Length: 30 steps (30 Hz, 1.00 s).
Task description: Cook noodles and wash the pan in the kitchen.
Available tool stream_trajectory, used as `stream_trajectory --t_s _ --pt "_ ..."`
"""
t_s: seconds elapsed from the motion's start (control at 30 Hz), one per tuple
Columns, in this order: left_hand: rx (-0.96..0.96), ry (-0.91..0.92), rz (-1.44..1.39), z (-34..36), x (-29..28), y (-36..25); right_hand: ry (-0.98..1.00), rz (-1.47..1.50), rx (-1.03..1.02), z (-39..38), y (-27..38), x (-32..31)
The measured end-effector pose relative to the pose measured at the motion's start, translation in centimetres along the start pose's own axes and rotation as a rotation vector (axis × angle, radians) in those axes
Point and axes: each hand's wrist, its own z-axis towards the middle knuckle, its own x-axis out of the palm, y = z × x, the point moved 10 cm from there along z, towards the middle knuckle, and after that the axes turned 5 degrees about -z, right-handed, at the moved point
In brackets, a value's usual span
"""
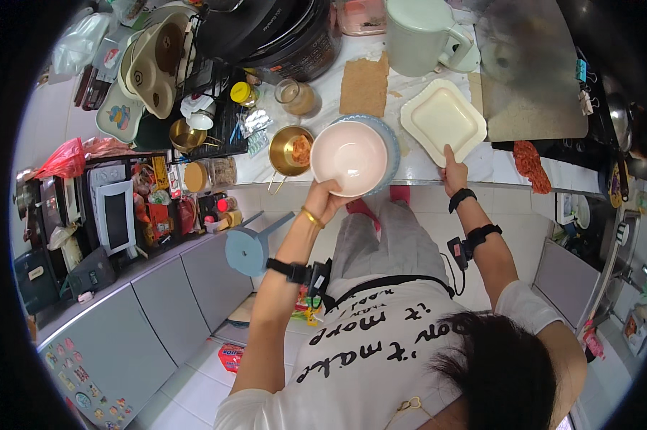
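Observation:
My left hand (325,202) grips the near rim of a pink bowl (348,154), which looks bare inside. A light blue dish (392,143) with a patterned edge shows partly behind that bowl. To the right, my right hand (453,174) pinches the near corner of a cream, square-shaped plate (442,118) with a wavy rim. The plate is at the counter's front edge; whether it rests on the surface I cannot tell. Left of the bowl stands a small gold pan (284,161) with orange-brown food (300,150) in it.
Behind stand a black electric cooker (295,54), a pale green pitcher (418,36) and a glass jar (295,97). A brown cloth (364,84) lies between. A dish rack (219,107) is at left; a dark stove (578,154) and a red-brown knitted cloth (530,166) are right.

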Motion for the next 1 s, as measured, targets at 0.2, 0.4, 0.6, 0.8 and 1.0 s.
stream_trajectory --t_s 0.2,0.4,0.6,0.8,1.0 --pt "0.006 -0.043 -0.020 3.9 -1.0 2.8 0.158 -0.070 0.088 -1.6 0.0 -0.6" --pt "0.035 -0.120 -0.012 3.2 0.6 1.7 0.186 -1.056 -0.541 -10.4 9.6 2.5" --pt "0.003 -0.148 0.084 -2.7 3.2 -3.1 0.653 -1.077 -1.529 -28.7 17.2 20.5" --pt "0.083 -0.322 0.248 -12.0 0.6 -13.1 1.112 -1.105 -1.633 -35.4 10.5 31.1" --pt "0.131 -0.379 0.329 -17.1 -6.7 -26.1 1.154 -0.749 -1.486 -38.3 11.9 44.8"
